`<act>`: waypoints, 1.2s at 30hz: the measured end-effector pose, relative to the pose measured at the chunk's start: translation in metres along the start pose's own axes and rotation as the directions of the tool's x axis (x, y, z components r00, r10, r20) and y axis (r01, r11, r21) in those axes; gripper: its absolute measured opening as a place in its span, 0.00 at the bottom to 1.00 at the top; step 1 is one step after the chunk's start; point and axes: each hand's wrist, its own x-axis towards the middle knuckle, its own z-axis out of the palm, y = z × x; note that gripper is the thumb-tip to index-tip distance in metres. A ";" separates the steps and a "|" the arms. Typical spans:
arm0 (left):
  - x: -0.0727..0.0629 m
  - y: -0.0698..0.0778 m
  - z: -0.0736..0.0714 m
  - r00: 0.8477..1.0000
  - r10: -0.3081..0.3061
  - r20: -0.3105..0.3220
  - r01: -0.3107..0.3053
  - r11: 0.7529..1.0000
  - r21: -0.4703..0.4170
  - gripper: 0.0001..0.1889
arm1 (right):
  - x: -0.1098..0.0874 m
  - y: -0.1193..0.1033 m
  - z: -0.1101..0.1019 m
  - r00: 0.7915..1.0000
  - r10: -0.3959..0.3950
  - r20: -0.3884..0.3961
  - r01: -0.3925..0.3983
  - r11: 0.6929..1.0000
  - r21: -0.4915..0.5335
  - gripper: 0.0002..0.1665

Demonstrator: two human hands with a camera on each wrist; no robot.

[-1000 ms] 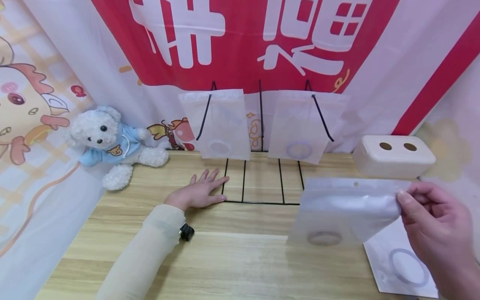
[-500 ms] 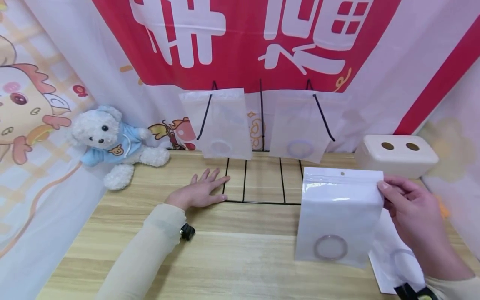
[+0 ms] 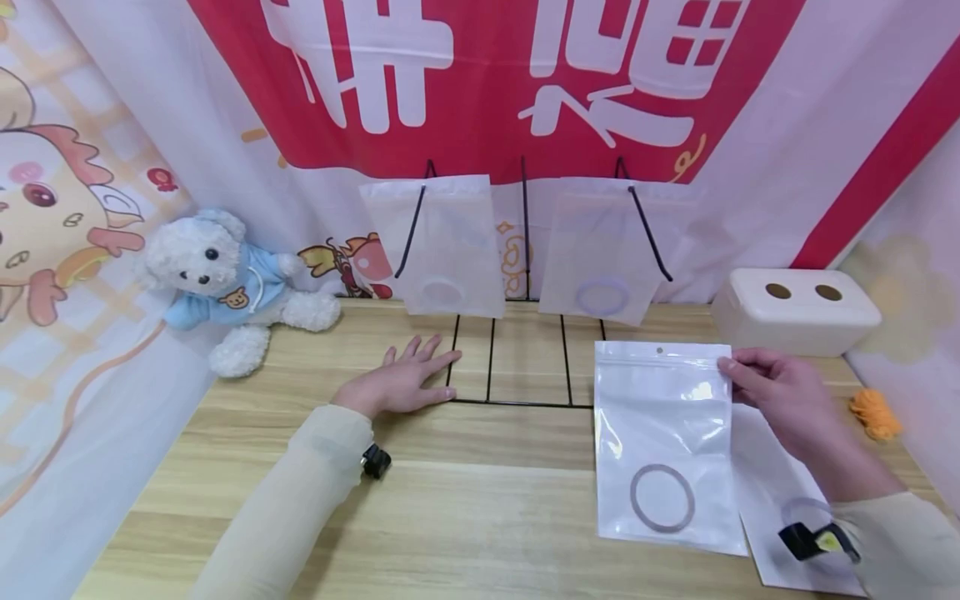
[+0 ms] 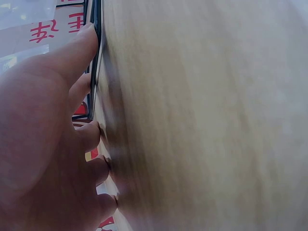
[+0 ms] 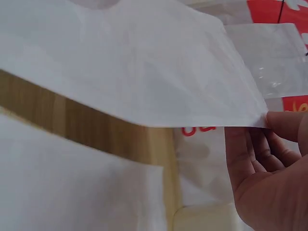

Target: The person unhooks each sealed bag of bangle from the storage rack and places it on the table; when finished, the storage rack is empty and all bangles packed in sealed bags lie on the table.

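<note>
My right hand (image 3: 783,400) pinches the upper right corner of a white zip bag (image 3: 663,433) with a ring-shaped item showing near its bottom. In the right wrist view, thumb and fingers of the right hand (image 5: 269,163) grip the bag's edge (image 5: 192,106). My left hand (image 3: 397,382) lies with fingers spread on the table at the left end of a black wire rack (image 3: 525,404), thumb and a finger touching its base. Two similar bags, a left one (image 3: 450,242) and a right one (image 3: 596,250), hang on the rack's hooks. Another bag (image 3: 780,500) lies under my right forearm.
A white plush bear (image 3: 225,279) in a blue hoodie sits at the back left. At the back right stands a cream box (image 3: 795,312) with two holes. An orange bundle (image 3: 875,414) lies by the right edge of the wooden table (image 3: 450,525).
My right hand has moved left with the bag, which has turned from tilted to facing the head camera. The orange bundle has come into sight. My left hand stays put.
</note>
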 end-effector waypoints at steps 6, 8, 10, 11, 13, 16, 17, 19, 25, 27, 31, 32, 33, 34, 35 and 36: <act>0.001 0.000 0.000 1.000 -0.004 0.002 0.004 1.000 0.004 0.39 | 0.016 0.014 0.005 0.998 0.006 0.065 -0.002 0.998 -0.061 0.31; 0.001 0.000 0.000 1.000 -0.003 0.003 0.004 1.000 -0.002 0.39 | 0.019 0.017 0.007 0.997 0.016 0.073 -0.010 0.996 -0.092 0.31; 0.001 0.000 0.000 1.000 -0.003 0.004 0.003 1.000 -0.004 0.39 | 0.020 0.019 0.008 0.996 0.038 0.081 -0.027 0.991 -0.131 0.32; 0.001 0.000 -0.001 1.000 -0.004 0.005 0.004 1.000 -0.004 0.39 | 0.020 0.020 0.008 0.995 0.046 0.083 -0.033 0.988 -0.152 0.32; 0.002 0.000 0.000 1.000 -0.002 0.003 0.002 1.000 -0.005 0.39 | 0.021 0.021 0.008 0.995 0.051 0.090 -0.033 0.981 -0.193 0.32; 0.001 0.000 -0.001 1.000 -0.003 0.004 0.003 1.000 -0.007 0.39 | 0.022 0.023 0.007 0.995 0.030 0.094 -0.006 0.969 -0.245 0.30; 0.002 0.000 -0.001 1.000 -0.003 0.005 0.003 1.000 -0.008 0.39 | 0.023 0.023 0.007 0.995 0.019 0.094 0.006 0.966 -0.260 0.28; 0.001 0.001 -0.001 1.000 -0.004 0.007 0.004 1.000 -0.009 0.39 | 0.024 0.025 0.007 0.996 -0.005 0.092 0.031 0.958 -0.284 0.25; 0.001 0.001 -0.002 1.000 -0.006 0.012 0.006 1.000 -0.004 0.39 | 0.026 0.028 0.009 0.994 -0.061 0.089 0.087 0.937 -0.339 0.20; 0.001 0.001 -0.002 1.000 -0.007 0.013 0.007 1.000 -0.004 0.39 | 0.027 0.028 0.009 0.994 -0.060 0.091 0.090 0.927 -0.365 0.19; 0.002 0.000 -0.002 1.000 -0.011 0.012 0.011 1.000 -0.003 0.39 | 0.029 0.027 0.010 0.994 -0.041 0.097 0.078 0.908 -0.411 0.20; 0.002 0.000 -0.002 1.000 -0.011 0.012 0.011 1.000 -0.002 0.39 | 0.030 0.027 0.010 0.995 -0.035 0.097 0.073 0.904 -0.421 0.20; 0.002 0.000 -0.001 1.000 -0.012 0.013 0.012 1.000 -0.002 0.39 | 0.031 0.028 0.010 0.995 -0.028 0.096 0.067 0.900 -0.431 0.20; 0.002 0.000 -0.001 1.000 -0.011 0.014 0.011 1.000 -0.001 0.39 | 0.032 0.028 0.010 0.995 -0.019 0.097 0.060 0.897 -0.438 0.20; 0.002 -0.001 -0.001 1.000 -0.011 0.014 0.011 1.000 -0.002 0.39 | 0.033 0.029 0.011 0.995 -0.009 0.098 0.052 0.894 -0.445 0.21; 0.002 0.000 -0.001 1.000 -0.009 0.014 0.009 1.000 -0.002 0.39 | 0.033 0.029 0.011 0.995 0.002 0.097 0.042 0.892 -0.451 0.21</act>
